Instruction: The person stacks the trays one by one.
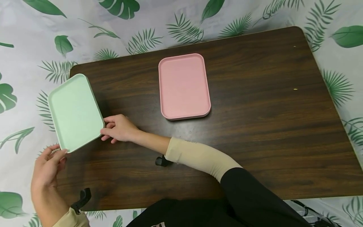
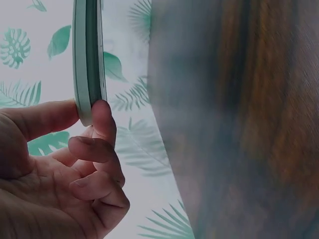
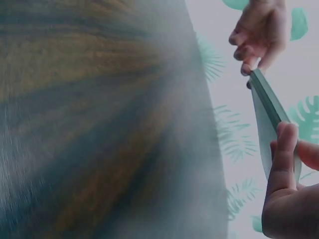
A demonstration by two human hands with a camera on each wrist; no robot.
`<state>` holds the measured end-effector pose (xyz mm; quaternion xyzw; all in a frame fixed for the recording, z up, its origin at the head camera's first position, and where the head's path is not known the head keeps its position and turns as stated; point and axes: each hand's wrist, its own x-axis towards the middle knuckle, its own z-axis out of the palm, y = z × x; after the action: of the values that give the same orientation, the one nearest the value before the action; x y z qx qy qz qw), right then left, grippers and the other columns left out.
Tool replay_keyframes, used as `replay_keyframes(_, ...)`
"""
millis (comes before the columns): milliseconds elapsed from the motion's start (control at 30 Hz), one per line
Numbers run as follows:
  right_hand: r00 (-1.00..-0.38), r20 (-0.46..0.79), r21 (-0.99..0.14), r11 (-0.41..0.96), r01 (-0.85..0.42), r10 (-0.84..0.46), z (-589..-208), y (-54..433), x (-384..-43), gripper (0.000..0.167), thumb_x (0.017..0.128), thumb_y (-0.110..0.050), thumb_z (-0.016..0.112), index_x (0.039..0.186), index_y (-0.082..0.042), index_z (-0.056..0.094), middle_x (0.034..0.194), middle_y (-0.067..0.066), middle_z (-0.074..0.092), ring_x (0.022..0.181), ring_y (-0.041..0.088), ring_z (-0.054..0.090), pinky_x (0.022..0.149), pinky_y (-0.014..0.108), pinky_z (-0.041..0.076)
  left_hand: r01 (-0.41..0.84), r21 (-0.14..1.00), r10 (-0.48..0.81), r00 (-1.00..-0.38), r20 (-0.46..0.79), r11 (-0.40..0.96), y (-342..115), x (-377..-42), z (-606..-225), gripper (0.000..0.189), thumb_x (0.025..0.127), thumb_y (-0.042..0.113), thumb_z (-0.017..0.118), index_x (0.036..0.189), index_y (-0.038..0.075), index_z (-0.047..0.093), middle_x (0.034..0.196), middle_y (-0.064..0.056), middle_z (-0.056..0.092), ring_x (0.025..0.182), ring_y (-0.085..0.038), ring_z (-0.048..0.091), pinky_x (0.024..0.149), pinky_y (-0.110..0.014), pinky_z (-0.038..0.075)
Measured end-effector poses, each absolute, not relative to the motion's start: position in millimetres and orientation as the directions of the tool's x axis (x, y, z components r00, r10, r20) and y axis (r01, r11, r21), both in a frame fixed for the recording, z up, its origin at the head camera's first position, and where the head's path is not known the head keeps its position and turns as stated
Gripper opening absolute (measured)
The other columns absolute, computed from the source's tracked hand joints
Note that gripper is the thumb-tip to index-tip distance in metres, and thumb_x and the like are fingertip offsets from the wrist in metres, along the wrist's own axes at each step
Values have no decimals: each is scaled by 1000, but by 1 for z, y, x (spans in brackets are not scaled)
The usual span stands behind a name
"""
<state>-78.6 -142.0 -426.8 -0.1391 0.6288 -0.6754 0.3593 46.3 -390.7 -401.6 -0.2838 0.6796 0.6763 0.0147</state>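
A light green rectangular tray (image 1: 76, 113) with rounded corners is held up at the table's left end, partly past its edge. My left hand (image 1: 48, 170) pinches its near left corner between thumb and fingers. At the near right corner, my right hand (image 1: 120, 127) pinches the rim, its arm reaching across the table. In the left wrist view the tray (image 2: 87, 59) stands edge-on in the fingers, apart from the tabletop. Both hands grip the tray (image 3: 269, 104) in the right wrist view. A pink tray (image 1: 184, 86) lies on the table, its lower edge looking doubled, as if stacked.
The dark wood-grain table (image 1: 263, 126) spans most of the head view. A leaf-patterned white sheet (image 1: 158, 25) surrounds it. A black strap piece (image 1: 163, 161) shows beside the right forearm, and a black wrist mount (image 1: 82, 200) sits at the left wrist.
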Motion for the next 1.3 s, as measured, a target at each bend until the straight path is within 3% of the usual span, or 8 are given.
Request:
replay_keyframes(367,-741,-193,-964,-17,266,-643,-405,-101,-98,52,91,-3,68,140,3,50,88,4,70,69,11,71,60,34,57,-295,948,-348,-882,-318,-117,-355,24,-387,18,93,-5,61,103,11,62,72,3,68,56,-7,56,51,-17,42)
replay_keyframes(533,-747,-172,-967,-35,253,-642,-399,-74,-109,53,91,-2,67,140,4,49,91,6,70,72,16,72,61,37,57,-211,967,-328,-912,-247,-140,-327,14,-387,16,93,-6,61,105,4,57,71,0,64,53,-10,49,46,-22,28)
replay_keyframes(700,-744,-193,-964,-16,264,-640,-391,-37,-116,55,92,-3,67,143,2,46,100,11,70,75,21,73,63,37,57,-148,985,-290,-942,-169,-93,-300,2,-384,16,93,-7,59,106,1,55,70,-2,60,53,-12,42,52,-32,17)
replay_keyframes(1100,-797,-170,-967,-56,247,-580,-389,42,-116,48,90,-3,68,136,2,54,99,18,71,74,28,72,59,34,57,-145,988,-60,-988,-141,54,-256,-25,-376,19,93,-3,62,109,4,53,76,1,64,56,-13,37,54,-35,18)
replay_keyframes(1300,-821,-192,-969,-31,247,-537,-392,76,-111,52,90,-5,69,138,2,52,101,21,70,74,27,72,60,36,57,-160,982,60,-984,-166,103,-236,-38,-377,21,93,0,64,110,3,51,80,0,68,64,-11,47,56,-25,34)
